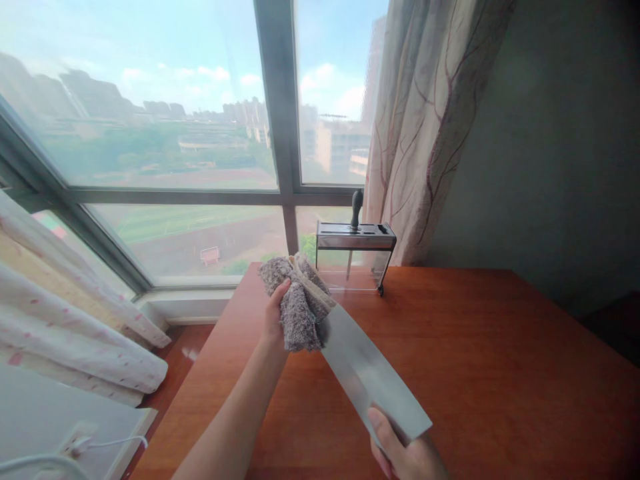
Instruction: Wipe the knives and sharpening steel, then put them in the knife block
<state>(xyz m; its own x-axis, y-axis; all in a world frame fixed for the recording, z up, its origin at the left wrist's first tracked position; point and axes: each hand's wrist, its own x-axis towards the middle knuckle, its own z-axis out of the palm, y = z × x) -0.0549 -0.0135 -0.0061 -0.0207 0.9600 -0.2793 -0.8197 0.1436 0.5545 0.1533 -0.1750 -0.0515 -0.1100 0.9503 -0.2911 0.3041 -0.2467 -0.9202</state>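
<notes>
A cleaver with a broad, pale metal blade (377, 363) slants across the middle of the view, above the table. My right hand (407, 450) grips its near end, the thumb lying against the blade; the handle is hidden from sight. In my left hand (274, 317) is a shaggy grey-brown cloth (300, 313), folded around the far end of the blade. My left thumb presses on the cloth, while the other fingers are out of sight behind it.
A knife block (355, 237) with clear sides and a metal top stands at the table's far edge, holding one dark-handled tool. Beyond the brown wooden table (475, 347) are windows and a curtain (415, 120). A power cable (117, 441) hangs at lower left.
</notes>
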